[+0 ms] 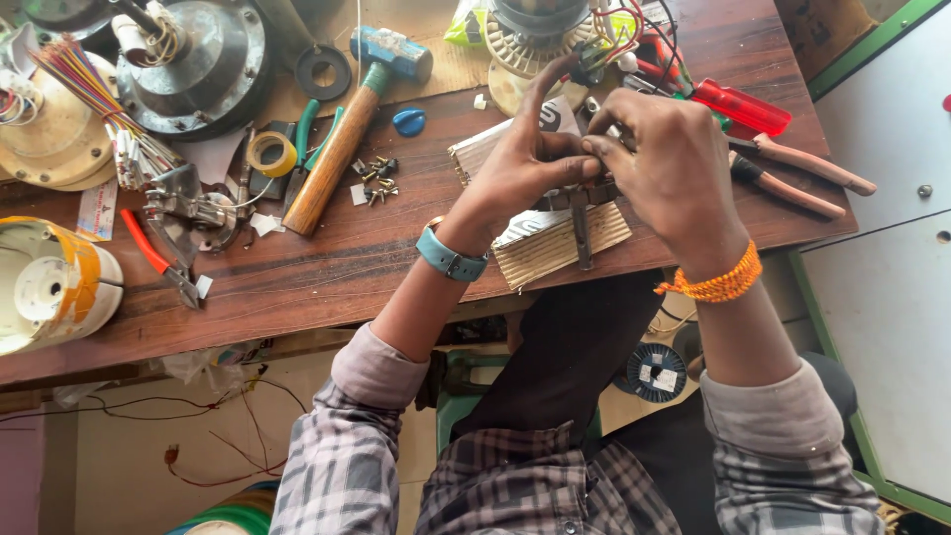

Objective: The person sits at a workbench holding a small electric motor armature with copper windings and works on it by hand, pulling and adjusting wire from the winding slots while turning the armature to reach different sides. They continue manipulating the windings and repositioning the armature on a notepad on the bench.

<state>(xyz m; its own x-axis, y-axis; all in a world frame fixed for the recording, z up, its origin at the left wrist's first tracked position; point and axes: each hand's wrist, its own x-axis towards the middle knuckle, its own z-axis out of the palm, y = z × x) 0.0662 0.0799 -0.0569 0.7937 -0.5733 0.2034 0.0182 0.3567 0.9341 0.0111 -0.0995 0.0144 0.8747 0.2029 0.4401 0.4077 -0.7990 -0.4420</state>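
My left hand (523, 163) and my right hand (664, 159) meet over a small dark metal part (581, 203) that both pinch above a ribbed cream block (555, 243) near the wooden table's front edge. My left index finger is raised. The part itself is mostly hidden by the fingers. Coloured wires (619, 30) run from a round wound motor core (535, 40) just behind the hands. A blue watch sits on my left wrist and an orange bead band on my right.
A hammer (342, 139) with a wooden handle lies left of the hands, beside loose screws (376, 180), a tape roll (270, 154) and pliers (158, 260). Red-handled pliers (792, 173) and a red screwdriver (738, 107) lie right. Fan motor housings (193, 59) stand at back left.
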